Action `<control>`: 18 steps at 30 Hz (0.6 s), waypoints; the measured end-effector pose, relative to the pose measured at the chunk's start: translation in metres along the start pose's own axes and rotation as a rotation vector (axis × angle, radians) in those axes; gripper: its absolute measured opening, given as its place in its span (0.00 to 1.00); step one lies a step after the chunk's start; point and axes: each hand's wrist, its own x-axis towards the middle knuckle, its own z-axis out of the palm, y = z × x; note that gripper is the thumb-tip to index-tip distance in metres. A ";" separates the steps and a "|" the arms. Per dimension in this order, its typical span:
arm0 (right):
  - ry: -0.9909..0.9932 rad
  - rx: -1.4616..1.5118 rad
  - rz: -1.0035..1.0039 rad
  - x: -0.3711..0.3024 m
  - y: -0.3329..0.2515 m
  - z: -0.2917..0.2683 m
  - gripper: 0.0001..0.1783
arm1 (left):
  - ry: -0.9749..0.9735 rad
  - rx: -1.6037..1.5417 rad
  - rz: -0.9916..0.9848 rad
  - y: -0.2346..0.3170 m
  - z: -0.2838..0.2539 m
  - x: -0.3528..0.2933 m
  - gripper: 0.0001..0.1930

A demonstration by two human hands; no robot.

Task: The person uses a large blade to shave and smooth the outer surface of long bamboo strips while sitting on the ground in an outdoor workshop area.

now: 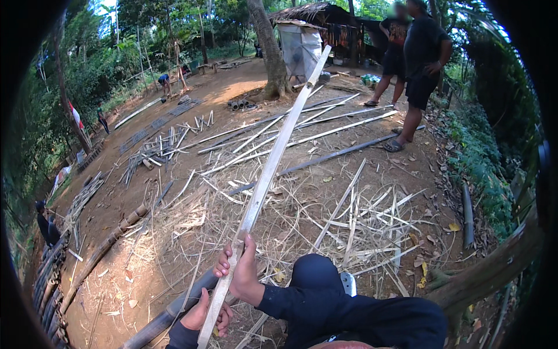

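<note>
A long pale split-bamboo strip (273, 157) rises slantwise from the lower edge toward the far trees, its far end in the air. My right hand (244, 272) is closed round it, thumb on one side and fingers curled over the other. Lower down, my left hand (203, 315) grips the same strip near its lower part, thumb on the near left and fingertips showing past the right edge. The strip's lower end runs out of view. Under my hands lies a thick dark bamboo pole (171, 314), and my bent knee (317, 273) is to the right.
Thin bamboo shavings (372, 227) litter the ground ahead. Several long strips (325, 136) lie farther out, with stacked split pieces (157, 148) left of them. Two people (421, 58) stand at the upper right near a shed (299, 49). A tree trunk (488, 267) slants at right.
</note>
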 end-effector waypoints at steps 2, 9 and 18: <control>-0.011 0.003 0.016 0.000 0.008 -0.001 0.34 | -0.015 0.009 -0.056 0.000 -0.009 -0.007 0.43; -0.008 -0.083 0.003 0.000 0.016 -0.002 0.34 | 0.112 0.019 -0.050 -0.004 0.009 -0.017 0.37; 0.080 -0.120 -0.007 0.005 0.026 -0.025 0.33 | 0.505 0.305 0.074 -0.031 0.023 -0.012 0.34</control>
